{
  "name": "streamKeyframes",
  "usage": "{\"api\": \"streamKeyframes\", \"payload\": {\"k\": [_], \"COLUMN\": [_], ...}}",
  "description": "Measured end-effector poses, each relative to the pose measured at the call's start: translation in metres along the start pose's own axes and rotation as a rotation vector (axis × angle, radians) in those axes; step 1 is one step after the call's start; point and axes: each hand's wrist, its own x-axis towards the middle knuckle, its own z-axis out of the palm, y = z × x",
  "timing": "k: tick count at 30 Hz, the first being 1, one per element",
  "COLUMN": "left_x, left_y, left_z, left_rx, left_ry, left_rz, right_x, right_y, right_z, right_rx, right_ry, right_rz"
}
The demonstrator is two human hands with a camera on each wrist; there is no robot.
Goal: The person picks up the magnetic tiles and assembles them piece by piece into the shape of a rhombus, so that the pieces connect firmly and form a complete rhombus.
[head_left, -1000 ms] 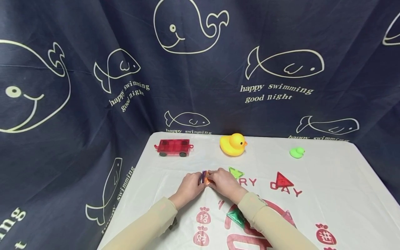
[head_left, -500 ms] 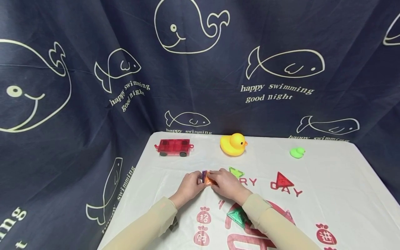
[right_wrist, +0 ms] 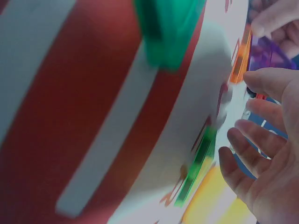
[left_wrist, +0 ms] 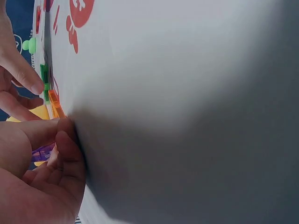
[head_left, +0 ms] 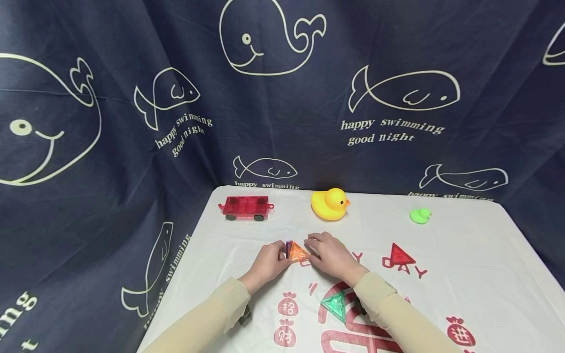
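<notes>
Purple tile (right_wrist: pixel 261 57) pinched by left hand (head_left: pixel 266 261); right hand (head_left: pixel 332 253) loosely spread.

The left hand (left_wrist: pixel 51 191) holds a purple tile (left_wrist: pixel 43 152), its fingertips just beside an orange tile (left_wrist: pixel 56 104). The right hand (left_wrist: pixel 17 67) shows near a green tile (left_wrist: pixel 45 74), over a white tablecloth (left_wrist: pixel 163 70) with red print.
</notes>
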Motion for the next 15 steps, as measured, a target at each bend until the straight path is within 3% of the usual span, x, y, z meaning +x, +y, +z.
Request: {"api": "streamKeyframes", "payload": {"k": [6, 15], "left_x": [0.000, 0.002], "left_y": [-0.001, -0.003], "left_z": [0.001, 0.002], "left_rx": [0.000, 0.010], "left_ry": [-0.001, -0.001], "left_rz": [-0.014, -0.013], "right_x": [-0.005, -0.017], "right_y": [0.021, 0.046], "right_z": [-0.007, -0.016], "right_rx": [-0.042, -0.012], "right_ry": [0.015, 0.003], "right_rz": [0.068, 0.163]}}
